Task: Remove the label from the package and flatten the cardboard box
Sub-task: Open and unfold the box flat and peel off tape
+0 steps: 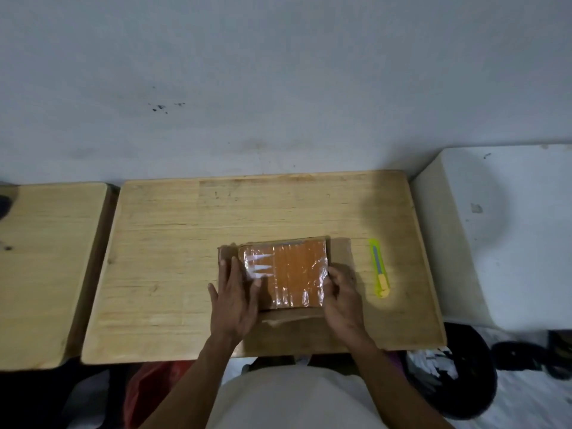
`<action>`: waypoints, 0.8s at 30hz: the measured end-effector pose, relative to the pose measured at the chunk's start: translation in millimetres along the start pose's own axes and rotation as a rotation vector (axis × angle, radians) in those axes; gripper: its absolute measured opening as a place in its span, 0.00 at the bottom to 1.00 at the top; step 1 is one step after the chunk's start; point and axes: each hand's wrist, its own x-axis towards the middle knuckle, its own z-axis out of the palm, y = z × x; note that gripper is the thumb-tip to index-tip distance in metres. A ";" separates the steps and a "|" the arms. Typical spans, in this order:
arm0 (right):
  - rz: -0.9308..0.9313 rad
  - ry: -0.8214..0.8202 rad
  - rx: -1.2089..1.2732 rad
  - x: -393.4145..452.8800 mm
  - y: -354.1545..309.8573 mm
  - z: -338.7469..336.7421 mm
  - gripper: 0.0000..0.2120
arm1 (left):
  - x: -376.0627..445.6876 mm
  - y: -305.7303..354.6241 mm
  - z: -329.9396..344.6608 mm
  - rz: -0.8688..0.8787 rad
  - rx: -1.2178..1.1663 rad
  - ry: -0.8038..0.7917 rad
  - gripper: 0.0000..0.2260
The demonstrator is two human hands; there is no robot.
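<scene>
Presently my left hand (235,300) lies flat, grip wide, on the tape-wrapped brown cardboard box (286,275); right hand (342,297) pinches its edge.

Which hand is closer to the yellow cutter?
Right. The right hand sits just beside the yellow cutter; the left hand is across the box.

A wooden table (173,274) fills the centre. A yellow-green cutter (379,267) lies on it at 3 o'clock. A second table (46,267) stands at 9 o'clock, a white block (507,236) at 3, a dark bin (458,376) at 5.
</scene>
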 end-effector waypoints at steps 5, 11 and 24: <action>-0.009 0.041 0.145 -15.7 -26.3 -14.6 0.12 | -6.9 6.9 -11.4 0.004 -0.248 0.072 0.33; -0.035 0.140 0.159 4.2 -76.0 -30.0 0.20 | 13.5 45.1 -37.8 -0.105 -0.618 0.094 0.34; 0.117 0.052 0.249 128.1 -123.9 -10.3 0.40 | 104.5 67.5 -42.9 -0.265 -0.809 0.013 0.44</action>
